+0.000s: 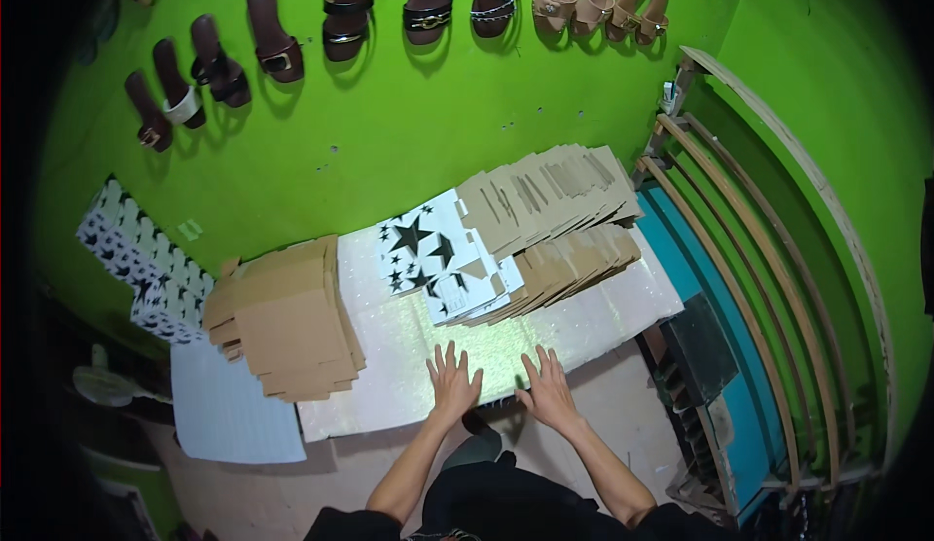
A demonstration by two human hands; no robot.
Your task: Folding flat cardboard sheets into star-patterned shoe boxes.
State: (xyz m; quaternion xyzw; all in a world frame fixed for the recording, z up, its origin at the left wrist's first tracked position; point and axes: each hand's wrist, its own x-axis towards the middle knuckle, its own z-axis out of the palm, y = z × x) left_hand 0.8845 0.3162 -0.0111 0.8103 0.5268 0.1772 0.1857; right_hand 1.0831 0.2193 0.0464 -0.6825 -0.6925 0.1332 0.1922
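My left hand point(453, 385) is open at the front edge of a white, shiny-topped table point(389, 366), fingers spread and nothing in it. To its right, my right hand point(548, 390) is open too, fingers stretched toward the table edge. Beyond them lies a flat white cardboard box blank point(443, 259) printed with black stars. It rests at the left end of a fanned-out stack of brown cardboard blanks point(555, 200). Further left on the table is another stack of flat brown cardboard blanks point(297, 322).
Folded star-printed boxes point(146, 259) are piled at the left by the green wall point(409, 142), where several sandals point(345, 11) hang. A wooden slatted rack point(769, 278) stands at the right, near a dark box point(696, 351). A fan point(102, 380) is at the far left.
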